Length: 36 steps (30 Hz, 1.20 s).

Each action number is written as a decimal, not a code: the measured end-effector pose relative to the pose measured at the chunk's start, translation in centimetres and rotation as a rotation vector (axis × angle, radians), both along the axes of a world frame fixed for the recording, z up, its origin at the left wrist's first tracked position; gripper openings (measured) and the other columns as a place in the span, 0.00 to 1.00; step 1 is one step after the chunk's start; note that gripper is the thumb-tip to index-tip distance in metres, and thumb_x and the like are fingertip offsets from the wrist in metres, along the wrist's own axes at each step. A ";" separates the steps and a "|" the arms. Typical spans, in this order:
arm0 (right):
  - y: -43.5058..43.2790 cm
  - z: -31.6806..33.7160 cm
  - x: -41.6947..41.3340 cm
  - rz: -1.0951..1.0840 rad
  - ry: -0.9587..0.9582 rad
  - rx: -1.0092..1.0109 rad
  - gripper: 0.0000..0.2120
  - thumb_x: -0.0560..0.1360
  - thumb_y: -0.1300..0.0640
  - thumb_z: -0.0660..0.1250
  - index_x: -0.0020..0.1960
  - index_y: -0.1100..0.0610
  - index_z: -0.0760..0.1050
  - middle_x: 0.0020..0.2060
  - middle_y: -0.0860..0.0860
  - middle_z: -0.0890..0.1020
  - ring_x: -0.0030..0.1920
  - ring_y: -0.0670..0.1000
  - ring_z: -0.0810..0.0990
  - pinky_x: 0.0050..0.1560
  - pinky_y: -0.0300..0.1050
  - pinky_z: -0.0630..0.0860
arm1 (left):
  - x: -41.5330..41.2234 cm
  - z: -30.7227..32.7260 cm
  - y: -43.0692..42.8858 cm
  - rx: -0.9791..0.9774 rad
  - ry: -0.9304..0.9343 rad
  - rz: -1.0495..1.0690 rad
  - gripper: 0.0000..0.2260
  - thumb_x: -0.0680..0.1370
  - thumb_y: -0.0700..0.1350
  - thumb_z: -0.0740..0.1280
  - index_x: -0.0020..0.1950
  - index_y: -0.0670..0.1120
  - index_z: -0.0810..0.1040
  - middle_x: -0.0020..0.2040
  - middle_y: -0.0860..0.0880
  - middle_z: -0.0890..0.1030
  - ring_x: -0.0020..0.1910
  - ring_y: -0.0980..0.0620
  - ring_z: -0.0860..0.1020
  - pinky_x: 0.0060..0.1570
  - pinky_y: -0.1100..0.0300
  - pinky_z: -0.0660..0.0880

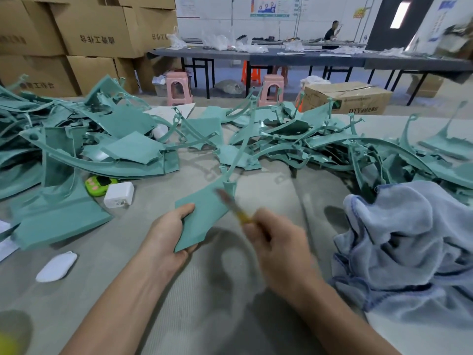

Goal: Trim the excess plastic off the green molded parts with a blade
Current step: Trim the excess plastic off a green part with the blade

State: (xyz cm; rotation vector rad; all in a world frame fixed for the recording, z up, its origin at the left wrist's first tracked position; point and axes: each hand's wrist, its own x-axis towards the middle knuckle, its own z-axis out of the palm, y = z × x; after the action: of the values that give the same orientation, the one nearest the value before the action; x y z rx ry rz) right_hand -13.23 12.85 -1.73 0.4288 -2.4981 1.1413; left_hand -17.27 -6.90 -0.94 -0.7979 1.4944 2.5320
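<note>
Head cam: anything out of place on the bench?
A bright green gadget and a white charger lie among the green molded parts, half tucked under the left heap. They are not trimming items. The blade in the right hand is motion-blurred.

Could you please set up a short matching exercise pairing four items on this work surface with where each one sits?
Things:
1. flat green molded plastic part
2. yellow-handled blade
3. crumpled blue-grey cloth
4. white rectangular charger block

Places:
A. far right on the surface
B. in the right hand
C. beside a small green gadget
D. in the left hand

Pairs: 1-D, 2-B, 3-A, 4-C
</note>
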 end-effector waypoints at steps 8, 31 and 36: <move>2.6 0.0 -2.6 -0.249 -0.033 -0.283 0.17 0.81 0.51 0.67 0.36 0.54 0.68 0.26 0.45 0.70 0.28 0.45 0.65 0.28 0.41 0.62 | 0.2 -0.1 -0.3 -0.160 0.090 -0.017 0.07 0.81 0.43 0.67 0.50 0.39 0.81 0.37 0.43 0.86 0.27 0.48 0.83 0.23 0.54 0.78; 2.8 0.8 -1.9 0.352 -0.743 -1.053 0.05 0.69 0.60 0.78 0.38 0.62 0.85 0.47 0.60 0.86 0.50 0.50 0.85 0.54 0.50 0.82 | 0.3 -0.4 0.3 -0.113 0.186 -0.009 0.07 0.83 0.42 0.64 0.55 0.43 0.81 0.46 0.45 0.88 0.40 0.46 0.87 0.30 0.55 0.81; 2.0 0.9 -2.7 0.193 -0.587 -1.019 0.04 0.70 0.60 0.75 0.37 0.59 0.87 0.40 0.55 0.86 0.45 0.50 0.85 0.58 0.51 0.83 | 1.0 -1.7 2.4 -0.253 0.315 -0.203 0.13 0.77 0.35 0.70 0.60 0.45 0.80 0.54 0.42 0.86 0.49 0.43 0.86 0.45 0.49 0.83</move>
State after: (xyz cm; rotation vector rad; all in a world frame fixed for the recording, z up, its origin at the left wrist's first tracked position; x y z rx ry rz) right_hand -15.96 14.82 -0.84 0.0265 -1.8738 2.6679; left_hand -16.25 -4.45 -2.62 -0.2540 1.9080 2.4305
